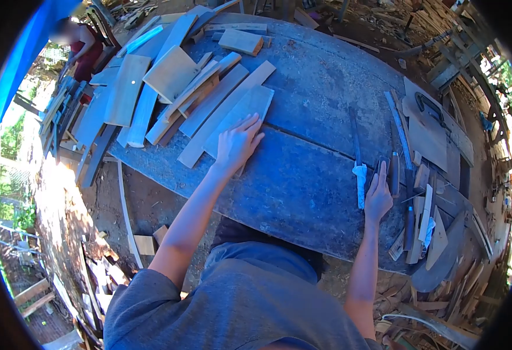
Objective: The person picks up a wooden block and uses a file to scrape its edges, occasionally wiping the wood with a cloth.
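My left hand point(237, 143) lies flat on a wooden board point(247, 108) with a slanted end, its fingers stretched over the surface and the thumb apart. Longer planks lie right beside that board. At the right side of the table, my right hand point(377, 201) reaches among several tools with its fingers extended. Close to its left is a long thin tool point(357, 137) with a white wrapped handle point(360, 185). A short wooden piece point(395, 173), perhaps a tool handle, stands just right of its fingertips. Whatever lies beneath the right fingers is partly hidden.
Stacked boards point(171, 73) cover the left part of the blue-grey table point(302, 192). A long strip-like tool point(399, 125), a dark clamp point(434, 111) and wood offcuts point(425, 210) lie at the right. Another person point(86, 49) is at the far left.
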Demonstrator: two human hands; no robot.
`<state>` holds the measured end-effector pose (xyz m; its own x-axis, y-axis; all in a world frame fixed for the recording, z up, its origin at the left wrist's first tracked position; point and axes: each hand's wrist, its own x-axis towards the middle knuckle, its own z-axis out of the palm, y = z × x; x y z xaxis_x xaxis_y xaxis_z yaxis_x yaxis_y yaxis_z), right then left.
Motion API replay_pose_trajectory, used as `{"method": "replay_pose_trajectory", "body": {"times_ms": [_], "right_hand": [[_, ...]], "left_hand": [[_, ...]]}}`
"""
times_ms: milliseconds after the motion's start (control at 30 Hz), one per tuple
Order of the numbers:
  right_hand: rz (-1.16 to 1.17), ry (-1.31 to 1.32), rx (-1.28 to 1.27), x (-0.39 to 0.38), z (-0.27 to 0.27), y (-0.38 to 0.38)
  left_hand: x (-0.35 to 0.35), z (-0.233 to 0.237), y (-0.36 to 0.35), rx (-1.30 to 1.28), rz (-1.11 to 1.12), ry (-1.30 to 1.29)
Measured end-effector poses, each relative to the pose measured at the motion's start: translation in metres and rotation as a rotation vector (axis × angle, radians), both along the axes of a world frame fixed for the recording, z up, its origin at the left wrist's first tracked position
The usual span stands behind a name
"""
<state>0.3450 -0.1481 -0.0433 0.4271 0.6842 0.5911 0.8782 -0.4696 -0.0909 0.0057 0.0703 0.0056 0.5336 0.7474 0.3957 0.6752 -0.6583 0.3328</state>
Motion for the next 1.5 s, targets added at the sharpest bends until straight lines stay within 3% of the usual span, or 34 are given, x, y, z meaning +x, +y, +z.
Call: {"method": "replay_pose_trajectory", "body": {"times_ms": [100,167,233,300,333,400,533,600,767,933,1000,1033,1133,1267,1433,1500], "right_hand": [[0.001,0.016,-0.024,-0.001,0.001,0.0],[-0.008,0.03,-0.061,-0.002,0.004,-0.001],[0.005,0.022,-0.045,0.0,0.002,-0.001],[0.014,0.014,-0.026,-0.001,0.002,0.001],[0.009,0.013,-0.033,-0.002,0.003,0.001],[-0.005,0.008,-0.035,-0.002,0.004,0.0],[-0.022,0.001,-0.045,-0.003,0.006,0.001],[-0.02,0.008,-0.04,-0.003,0.005,0.0],[0.005,0.012,-0.023,-0.003,0.005,0.001],[-0.008,-0.031,-0.024,-0.003,0.002,0.001],[0.002,-0.083,0.016,0.0,0.003,0.003],[0.005,-0.076,0.025,0.001,0.002,0.004],[0.002,-0.033,-0.007,-0.002,0.005,0.002],[0.013,-0.025,-0.02,0.0,0.002,0.002],[0.0,-0.032,-0.027,0.0,0.002,0.0],[0.009,-0.028,-0.028,0.0,0.002,0.001]], "left_hand": [[-0.025,0.031,0.0,-0.201,-0.001,-0.203],[-0.055,0.041,0.023,0.11,0.021,-0.297],[-0.076,0.058,0.047,0.408,0.291,-0.449],[-0.106,0.053,0.089,0.505,0.594,-0.602],[-0.122,0.043,0.116,0.508,0.589,-0.606],[-0.148,0.022,0.161,-0.01,0.83,-1.027],[-0.169,0.027,0.173,-0.221,0.573,-0.812],[-0.182,0.036,0.182,-0.497,0.514,-0.826],[-0.172,0.026,0.166,-0.326,0.566,-0.891],[-0.172,0.026,0.155,-0.33,0.589,-0.913],[-0.176,0.037,0.155,-0.523,0.522,-1.306],[-0.183,0.044,0.157,-0.588,0.534,-1.382],[-0.203,0.065,0.151,-0.605,0.372,-1.477],[-0.217,0.092,0.148,-0.676,0.335,-1.569],[-0.185,0.117,0.119,-0.776,0.244,-1.714],[-0.15,0.127,0.1,-0.828,0.064,-1.67]]}}
